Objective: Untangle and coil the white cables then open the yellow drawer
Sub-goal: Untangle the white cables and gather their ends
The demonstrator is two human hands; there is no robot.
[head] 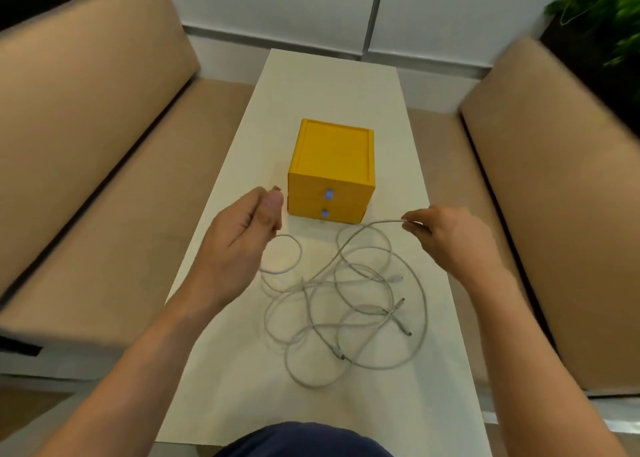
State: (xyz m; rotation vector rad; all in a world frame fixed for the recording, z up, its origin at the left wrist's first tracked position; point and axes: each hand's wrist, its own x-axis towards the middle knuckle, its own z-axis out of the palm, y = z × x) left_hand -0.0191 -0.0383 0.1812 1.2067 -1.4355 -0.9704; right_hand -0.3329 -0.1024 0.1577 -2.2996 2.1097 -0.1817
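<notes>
Pinching one strand with our right hand (450, 238), unable to tell if our curled left hand (242, 235) holds another, we find the white cables (346, 283) tangled on the table (329, 86), yellow drawer (330, 195) unopened behind.

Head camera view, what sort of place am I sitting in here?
Probably a lounge or waiting area, though that is a guess: tan cushioned benches flank a narrow white table, with white wall panels behind and a green plant beyond one bench.
</notes>
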